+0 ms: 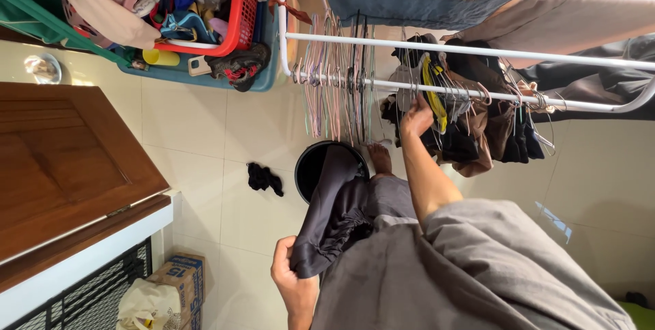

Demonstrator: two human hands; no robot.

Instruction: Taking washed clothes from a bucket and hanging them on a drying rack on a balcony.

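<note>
— What did the hands have?
— The left hand point(292, 277) was clamped on a dark garment point(336, 211) that hung over the black bucket point(310, 164). The right hand point(416, 116) reached to the hangers point(447, 95) on the rack's point(409, 45) lower rail; its grip I couldn't tell.
— Around them?
— A dark rag point(265, 179) on the floor beside the bucket, and a red basket point(240, 9) beyond the rack's end.

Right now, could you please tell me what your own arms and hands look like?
Both hands are bare: no gloves, and no watch or rings that I can make out. The right hand is on a forearm that comes bare out of a loose grey sleeve. The left hand shows a bare wrist; its sleeve is out of view.
</note>
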